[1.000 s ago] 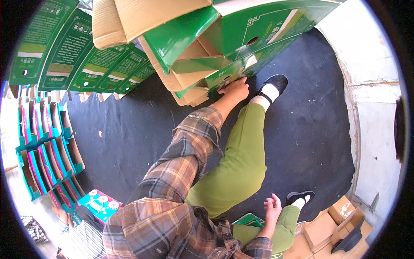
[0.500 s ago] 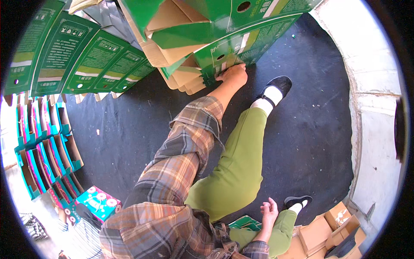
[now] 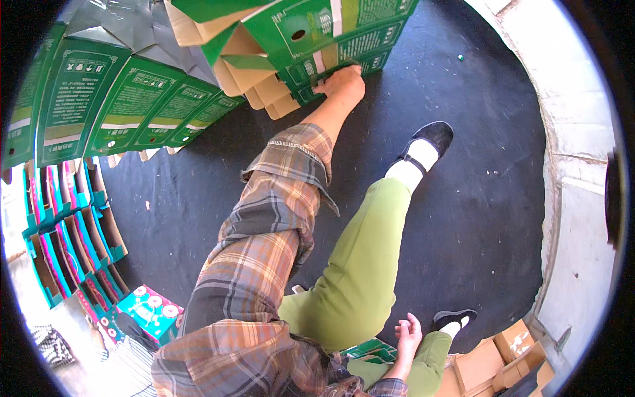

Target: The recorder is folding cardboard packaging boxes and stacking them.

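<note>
Black floor (image 3: pixel 476 205): L hand (image 3: pixel 342 85), arm (image 3: pixel 278 188) outstretched, touches glossy cardbd. cartons (image 3: pixel 312 49), grip unclear; R hand (image 3: pixel 407 339) empty, half-curled.

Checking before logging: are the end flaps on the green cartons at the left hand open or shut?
Open at the visible end: brown flaps stick out from the green cartons.

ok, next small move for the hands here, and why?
Probably bring the right hand over to steady the green cartons. It looks empty, fingers loosely curled beside the green trousers, while only the left hand is at the cartons, low on their printed side, and their brown flaps jut out unfolded.
</note>
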A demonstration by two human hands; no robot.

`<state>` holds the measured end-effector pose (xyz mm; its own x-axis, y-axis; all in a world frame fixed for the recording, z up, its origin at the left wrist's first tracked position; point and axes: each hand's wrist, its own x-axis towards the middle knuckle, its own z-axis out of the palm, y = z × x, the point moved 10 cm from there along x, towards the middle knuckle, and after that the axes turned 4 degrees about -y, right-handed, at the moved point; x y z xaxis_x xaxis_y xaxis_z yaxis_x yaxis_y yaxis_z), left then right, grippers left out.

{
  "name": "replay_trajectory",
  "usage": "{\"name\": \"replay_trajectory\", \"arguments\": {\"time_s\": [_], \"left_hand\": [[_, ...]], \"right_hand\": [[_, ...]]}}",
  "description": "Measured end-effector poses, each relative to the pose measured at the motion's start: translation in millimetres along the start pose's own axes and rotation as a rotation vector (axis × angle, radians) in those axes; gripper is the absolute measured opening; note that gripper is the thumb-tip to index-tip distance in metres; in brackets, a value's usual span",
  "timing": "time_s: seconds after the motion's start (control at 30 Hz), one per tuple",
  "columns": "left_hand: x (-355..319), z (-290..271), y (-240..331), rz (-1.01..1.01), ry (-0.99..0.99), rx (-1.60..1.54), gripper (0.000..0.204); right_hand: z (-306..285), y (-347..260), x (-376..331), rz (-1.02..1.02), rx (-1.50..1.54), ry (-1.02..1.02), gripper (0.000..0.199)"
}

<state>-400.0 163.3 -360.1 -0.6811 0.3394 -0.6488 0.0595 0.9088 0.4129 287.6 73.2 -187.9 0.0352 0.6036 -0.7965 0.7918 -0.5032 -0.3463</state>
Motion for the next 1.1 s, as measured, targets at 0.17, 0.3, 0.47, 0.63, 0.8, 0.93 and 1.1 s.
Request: {"name": "replay_trajectory", "arguments": {"time_s": [0.17,0.3,0.47,0.63,0.8,0.93,1.1], "left_hand": [[33.0,-28.2,-5.3,0.029,0.121,0.089,0.044],[45.9,-40.7,-2.5,0.055,0.189,0.126,0.046],[60.5,-54.5,-8.4,0.036,0.198,0.097,0.042],[62.0,-58.5,-4.1,0.054,0.220,0.134,0.042],[63.7,-42.4,-5.2,0.062,0.172,0.126,0.049],[76.3,-35.8,-24.9,0.154,0.132,0.043,0.056],[26.3,-16.9,-9.4,0.544,0.171,0.146,0.058]], "right_hand": [[5.4,3.3,4.1,0.026,0.015,-0.011,0.035],[3.2,5.7,7.3,0.047,-0.006,-0.004,0.036],[6.4,3.3,12.3,0.094,-0.012,-0.010,0.036],[7.3,9.5,8.8,0.092,-0.021,-0.021,0.036],[0.9,20.6,4.6,0.060,0.005,-0.004,0.036],[5.9,15.7,1.8,-0.015,0.048,-0.018,0.034],[1.7,-3.7,0.0,-0.167,0.014,0.004,0.034]]}}
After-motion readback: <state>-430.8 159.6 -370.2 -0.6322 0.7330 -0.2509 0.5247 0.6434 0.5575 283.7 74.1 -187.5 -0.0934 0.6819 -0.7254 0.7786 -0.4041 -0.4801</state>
